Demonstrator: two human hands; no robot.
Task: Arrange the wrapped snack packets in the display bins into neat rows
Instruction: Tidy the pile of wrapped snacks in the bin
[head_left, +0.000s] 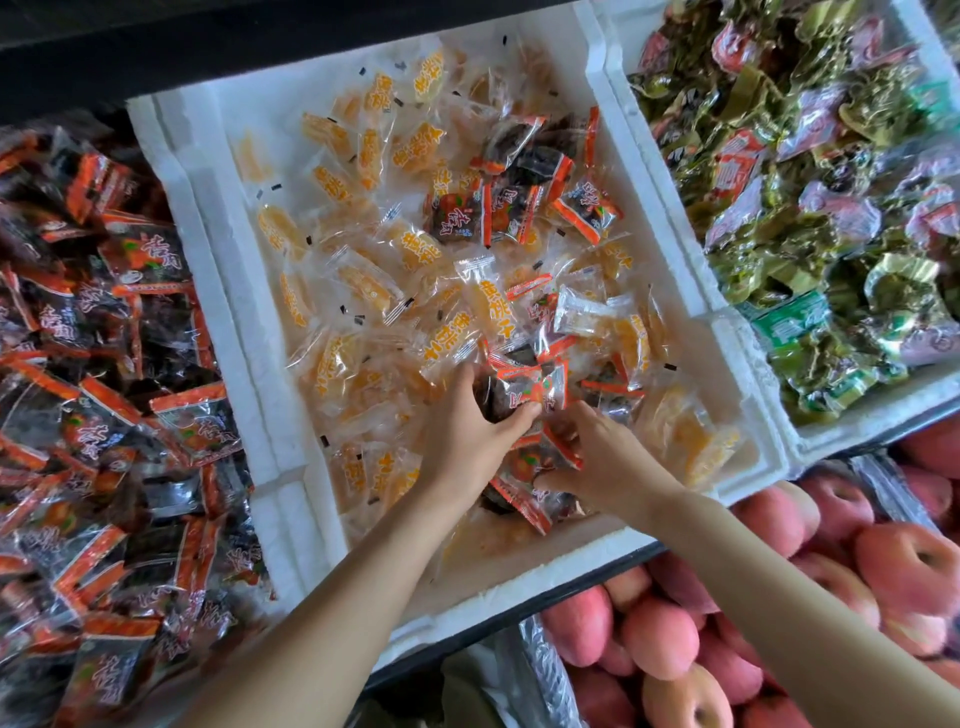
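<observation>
2 hands work among the dark packets at the front of the middle foam bin.

The left hand (467, 431) grips a dark packet (511, 392) with orange ends. Just beside it, the right hand (608, 457) has its fingers curled round a clump of dark packets (540, 457). Clear yellow packets (363, 280) lie scattered, not in rows, across the white middle bin (208, 218), with 1 more dark cluster (498, 208) farther back. A heap of dark packets (104, 364) lies to the left, green packets (831, 234) to the right, and pink fruit (660, 634) below.

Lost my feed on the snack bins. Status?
Left hand grips dark packet. Right hand grips more dark packets. Yellow packets jumbled around them in foam bin, no rows yet.
</observation>
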